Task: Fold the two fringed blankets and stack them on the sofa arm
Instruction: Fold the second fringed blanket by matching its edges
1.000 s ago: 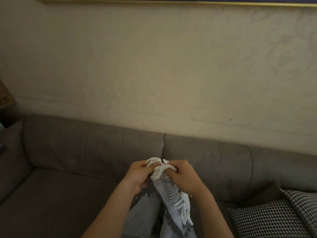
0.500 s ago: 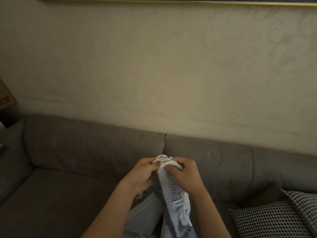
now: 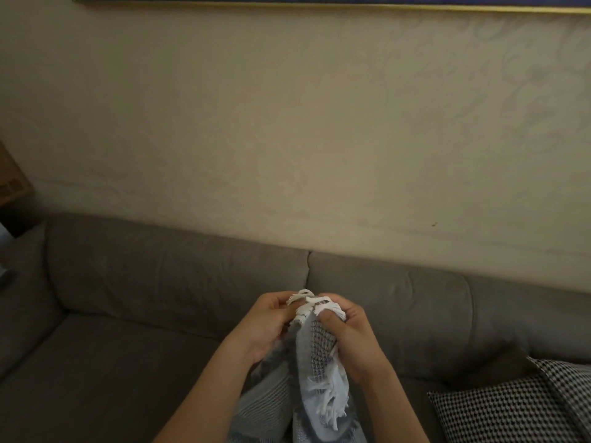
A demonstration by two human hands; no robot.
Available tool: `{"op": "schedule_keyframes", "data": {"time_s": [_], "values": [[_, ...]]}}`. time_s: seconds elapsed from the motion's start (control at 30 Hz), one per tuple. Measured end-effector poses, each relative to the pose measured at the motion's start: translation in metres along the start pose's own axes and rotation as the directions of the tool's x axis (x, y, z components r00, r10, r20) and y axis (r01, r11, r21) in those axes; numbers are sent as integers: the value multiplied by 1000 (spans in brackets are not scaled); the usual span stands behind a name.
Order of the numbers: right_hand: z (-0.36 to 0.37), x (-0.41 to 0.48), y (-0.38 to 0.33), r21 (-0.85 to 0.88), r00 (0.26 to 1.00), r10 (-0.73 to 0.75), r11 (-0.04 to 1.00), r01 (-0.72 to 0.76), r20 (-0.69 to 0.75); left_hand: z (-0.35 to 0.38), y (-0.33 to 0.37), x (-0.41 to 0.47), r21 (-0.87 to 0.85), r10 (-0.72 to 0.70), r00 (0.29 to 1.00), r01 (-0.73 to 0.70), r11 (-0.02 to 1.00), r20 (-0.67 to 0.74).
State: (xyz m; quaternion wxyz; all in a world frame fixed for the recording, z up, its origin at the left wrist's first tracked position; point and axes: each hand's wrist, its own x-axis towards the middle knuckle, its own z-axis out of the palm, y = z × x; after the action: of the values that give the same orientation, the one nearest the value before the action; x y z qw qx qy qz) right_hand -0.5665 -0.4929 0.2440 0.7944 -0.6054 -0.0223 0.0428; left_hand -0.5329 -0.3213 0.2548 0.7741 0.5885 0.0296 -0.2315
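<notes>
Grey-and-white woven fringed blanket (image 3: pixel 315 356) hangs bunched in mid-air over the brown fabric sofa (image 3: pixel 160 282), top fringe gathered btwn both hands. Left hand (image 3: pixel 267 324) & right hand (image 3: pixel 347 334) each pinch that edge, close together. Black-and-white houndstooth cushion (image 3: pixel 511 407) lies at right.

Seen from a single wide-angle camera worn on the person's head, the view faces forward and slightly down toward a grey-brown sofa (image 3: pixel 179 276) backed against a beige wall (image 3: pixel 287 139). Nearest the lens, at lower centre, the left hand (image 3: pixel 265 321) and right hand (image 3: pixel 351 337) grip a fringed blanket (image 3: pixel 315 356). The sofa's backrest crosses the view at mid-distance. The wall fills the upper half, with a gilt picture frame (image 3: pixel 319 4) clipped by the top edge and a houndstooth cushion (image 3: pixel 511 407) cut off at lower right.
</notes>
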Motion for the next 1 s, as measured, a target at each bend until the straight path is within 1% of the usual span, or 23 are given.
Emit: {"op": "schedule_keyframes", "data": {"time_s": [0.1, 0.17, 0.3, 0.43, 0.53, 0.67, 0.83, 0.9, 1.0], "values": [[5, 6, 4, -210, 982, -113, 974, 80, -150, 4, -3, 0, 52, 16, 999, -18, 999, 40], [6, 9, 6, -290, 966, -159, 952, 95, -205, 5, -4, 0, 37, 20, 999, -22, 999, 49], [4, 9, 7, -324, 963, -170, 941, 97, -208, 5, -5, 2, 2, 23, 1000, -22, 1000, -13], [3, 13, 12, -367, 957, -198, 924, 110, -211, 5, -6, 5, -39, 23, 1000, -23, 999, -11], [4, 15, 14, -383, 957, -212, 915, 125, -196, 4, -4, 2, -55, 14, 1000, -13, 998, 18], [4, 17, 11, -307, 962, -178, 946, 108, -209, 0, -7, -1, 9, 106, 990, -107, 994, 88], [8, 18, 9, -268, 964, -151, 959, 89, -219, 2, -6, 3, 112, 142, 990, -138, 984, -20], [7, 20, 10, -284, 960, -154, 955, 84, -235, 3, -4, 3, 153, 148, 986, -135, 979, -75], [1, 26, 13, -345, 943, -192, 934, 91, -271, 6, 3, 4, 263, 188, 968, -140, 955, -168]]}}
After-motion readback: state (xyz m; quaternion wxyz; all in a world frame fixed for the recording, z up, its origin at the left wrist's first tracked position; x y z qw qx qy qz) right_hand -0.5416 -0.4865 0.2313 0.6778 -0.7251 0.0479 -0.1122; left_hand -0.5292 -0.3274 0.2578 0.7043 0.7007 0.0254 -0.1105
